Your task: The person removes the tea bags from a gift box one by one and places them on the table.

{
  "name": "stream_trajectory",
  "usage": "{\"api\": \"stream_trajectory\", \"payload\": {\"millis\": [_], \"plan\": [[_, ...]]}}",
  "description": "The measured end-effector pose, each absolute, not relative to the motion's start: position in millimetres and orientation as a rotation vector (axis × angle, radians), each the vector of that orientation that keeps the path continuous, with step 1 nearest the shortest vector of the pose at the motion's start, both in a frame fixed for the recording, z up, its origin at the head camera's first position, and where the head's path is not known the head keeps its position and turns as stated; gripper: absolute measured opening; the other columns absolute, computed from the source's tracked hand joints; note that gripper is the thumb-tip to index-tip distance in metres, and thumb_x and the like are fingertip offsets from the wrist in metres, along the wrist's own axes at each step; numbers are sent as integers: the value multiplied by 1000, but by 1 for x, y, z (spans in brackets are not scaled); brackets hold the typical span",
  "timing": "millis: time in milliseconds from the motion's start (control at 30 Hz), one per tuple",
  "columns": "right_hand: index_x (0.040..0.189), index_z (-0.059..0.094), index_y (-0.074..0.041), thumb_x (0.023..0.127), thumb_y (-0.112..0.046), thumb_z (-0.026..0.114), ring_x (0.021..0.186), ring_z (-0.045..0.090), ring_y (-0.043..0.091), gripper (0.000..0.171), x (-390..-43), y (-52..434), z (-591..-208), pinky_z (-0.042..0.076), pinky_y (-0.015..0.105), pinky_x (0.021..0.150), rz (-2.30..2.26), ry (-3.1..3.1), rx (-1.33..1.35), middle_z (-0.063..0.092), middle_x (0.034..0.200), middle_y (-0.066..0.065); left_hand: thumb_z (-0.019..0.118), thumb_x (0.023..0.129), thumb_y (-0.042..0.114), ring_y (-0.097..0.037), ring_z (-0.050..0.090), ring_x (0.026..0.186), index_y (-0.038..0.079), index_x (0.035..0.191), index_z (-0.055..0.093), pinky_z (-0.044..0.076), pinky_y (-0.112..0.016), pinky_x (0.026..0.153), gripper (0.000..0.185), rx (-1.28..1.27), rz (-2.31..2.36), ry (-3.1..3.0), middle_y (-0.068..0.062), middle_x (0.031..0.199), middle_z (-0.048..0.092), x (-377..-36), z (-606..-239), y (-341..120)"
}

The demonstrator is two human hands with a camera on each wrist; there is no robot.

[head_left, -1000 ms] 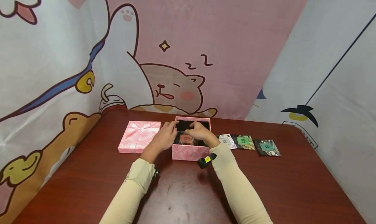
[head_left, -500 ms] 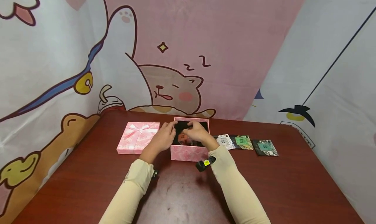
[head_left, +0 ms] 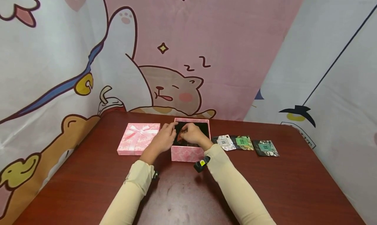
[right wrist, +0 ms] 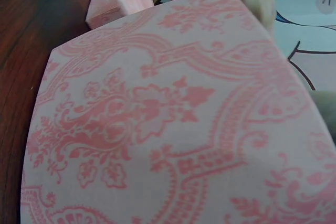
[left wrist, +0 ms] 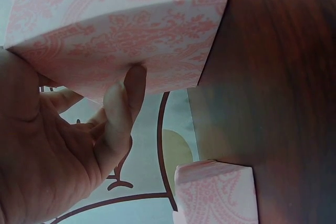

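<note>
Left hand: the left hand (head_left: 163,139) is laid against the left wall of the open pink patterned cardboard box (head_left: 189,153). In the left wrist view the thumb (left wrist: 126,103) is pressed to the outside of that wall while the other fingers are hooked over the rim, so the wall is grasped.

Right hand: the right hand (head_left: 190,133) is sunk inside the box over its dark lining, fingers curled on a small orange-red packet (head_left: 179,137). The packet is mostly hidden by the fingers, and the exact grip cannot be made out.

Box: it is stood upright near the middle of the far half of the dark red wooden table (head_left: 294,185). Its front wall fills the right wrist view.

Lid: a pink square lid with a ribbon bow (head_left: 138,138) is laid flat just beside the box on its left. A narrow gap is taken up by the left hand.

Packets: three flat printed sachets are laid in a row to the right of the box, a pale one (head_left: 226,142), a green-labelled one (head_left: 242,142) and a dark one with a teal label (head_left: 266,148). The first two overlap at their edges; the third is set a little apart.

Edges: the far table edge is met by the cartoon-printed cloth backdrop (head_left: 165,54) close behind the box.

Open room: bare tabletop is seen in front of the box between the two cream sleeves (head_left: 129,192), and to the far right past the sachets.
</note>
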State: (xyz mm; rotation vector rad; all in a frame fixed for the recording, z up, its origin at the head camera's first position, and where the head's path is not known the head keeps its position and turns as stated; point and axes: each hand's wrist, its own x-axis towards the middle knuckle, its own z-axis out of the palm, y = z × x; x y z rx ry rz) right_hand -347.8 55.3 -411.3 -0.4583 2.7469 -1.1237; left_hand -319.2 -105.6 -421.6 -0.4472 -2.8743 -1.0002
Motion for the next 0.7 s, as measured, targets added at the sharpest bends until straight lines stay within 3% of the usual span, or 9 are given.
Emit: {"api": "stream_trajectory", "payload": {"millis": [200,467,600,700], "plan": [[106,69,3,83,-5,67,73,59,17,25,-347,56,-409,48,27,60,-1046,2813,-396,69,88,8,38,105,22,-35,55,119,8,145,45,43,-51,101,43,-448,-1003,-2871,-24,131,49,-319,-422,-105],[121,64,6,87,-3,66,61,69,22,35,-341,65,-397,49,25,47,-1187,2725,-370,68,89,14,38,105,22,-36,55,118,9,146,45,43,-51,100,43,-443,-1002,-2871,-23,131,49,-319,-422,-105],[122,63,6,88,-3,63,57,64,18,36,-338,74,-388,49,24,48,-1238,2727,-429,65,84,12,38,105,22,-37,55,117,9,145,46,43,-52,100,43,-445,-985,-2858,-24,130,50,-320,-423,-105],[122,64,7,87,-3,64,59,64,19,35,-333,83,-382,51,26,53,-1303,2726,-459,68,91,16,39,105,20,-37,56,117,8,144,47,43,-52,100,42,-446,-983,-2841,-24,129,51,-321,-425,-105]]}}
